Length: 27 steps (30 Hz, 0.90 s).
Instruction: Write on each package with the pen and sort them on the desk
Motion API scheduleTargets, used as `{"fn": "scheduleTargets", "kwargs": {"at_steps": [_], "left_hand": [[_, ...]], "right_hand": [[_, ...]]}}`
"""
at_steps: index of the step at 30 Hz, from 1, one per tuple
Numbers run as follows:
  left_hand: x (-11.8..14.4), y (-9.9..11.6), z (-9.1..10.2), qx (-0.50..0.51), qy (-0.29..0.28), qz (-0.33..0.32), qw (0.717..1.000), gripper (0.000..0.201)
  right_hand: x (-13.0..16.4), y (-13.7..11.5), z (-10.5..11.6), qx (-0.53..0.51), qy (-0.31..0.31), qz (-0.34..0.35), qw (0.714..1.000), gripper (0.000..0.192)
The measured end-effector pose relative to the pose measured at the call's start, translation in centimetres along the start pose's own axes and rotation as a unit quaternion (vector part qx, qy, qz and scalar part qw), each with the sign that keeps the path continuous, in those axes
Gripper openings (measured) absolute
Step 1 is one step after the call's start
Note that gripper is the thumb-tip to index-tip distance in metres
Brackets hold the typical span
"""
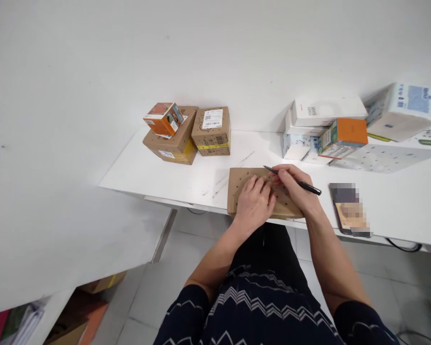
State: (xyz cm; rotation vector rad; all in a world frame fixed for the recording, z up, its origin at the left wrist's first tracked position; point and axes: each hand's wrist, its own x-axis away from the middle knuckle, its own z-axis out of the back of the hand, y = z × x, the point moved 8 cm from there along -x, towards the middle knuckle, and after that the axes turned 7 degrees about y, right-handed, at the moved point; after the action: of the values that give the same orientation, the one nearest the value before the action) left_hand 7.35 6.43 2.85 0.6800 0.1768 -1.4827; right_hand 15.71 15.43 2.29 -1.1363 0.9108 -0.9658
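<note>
We press our left hand (253,201) flat, fingers spread, on a flat brown cardboard parcel (260,192) dotted with small marks, lying at the white counter's (398,201) near edge. Our right hand (294,187) pinches a slim black pen (292,180) over it. Boxy cardboard cartons (188,134) stand behind.

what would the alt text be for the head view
A person's left hand presses flat on a brown cardboard parcel at the near edge of a white table, while the right hand holds a black pen over it. More cardboard boxes sit at the far left, and white and orange boxes at the far right.
</note>
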Motion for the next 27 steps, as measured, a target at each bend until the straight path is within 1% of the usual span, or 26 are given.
{"fn": "scheduleTargets", "kwargs": {"at_steps": [3,7,11,16,21,24,27], "left_hand": [[-0.1,0.0,0.1,0.004,0.002,0.003,1.000,0.032],[-0.2,0.1,0.2,0.004,0.008,-0.002,1.000,0.032],[-0.3,0.2,0.3,0.003,0.014,-0.006,1.000,0.031],[-0.3,0.2,0.5,0.006,0.022,-0.007,1.000,0.030],[-0.3,0.4,0.7,0.008,0.030,-0.007,0.999,0.031],[-0.2,0.3,0.7,0.007,0.034,-0.007,0.999,0.032],[-0.1,0.3,0.8,0.003,0.040,-0.010,0.999,0.033]], "right_hand": [[-0.4,0.6,-0.1,0.025,0.019,-0.005,0.999,0.019],[-0.6,1.3,-0.1,0.058,0.039,-0.003,0.998,0.012],[-0.8,0.9,-0.1,0.104,0.049,0.021,0.993,0.011],[-0.9,0.0,-0.3,0.166,0.040,0.057,0.984,0.010],[-0.9,-0.4,-0.5,0.192,0.027,0.079,0.978,0.011],[-0.9,-0.4,-0.7,0.206,0.017,0.081,0.975,0.011],[-0.8,-0.3,-0.6,0.200,0.019,0.081,0.976,0.012]]}}
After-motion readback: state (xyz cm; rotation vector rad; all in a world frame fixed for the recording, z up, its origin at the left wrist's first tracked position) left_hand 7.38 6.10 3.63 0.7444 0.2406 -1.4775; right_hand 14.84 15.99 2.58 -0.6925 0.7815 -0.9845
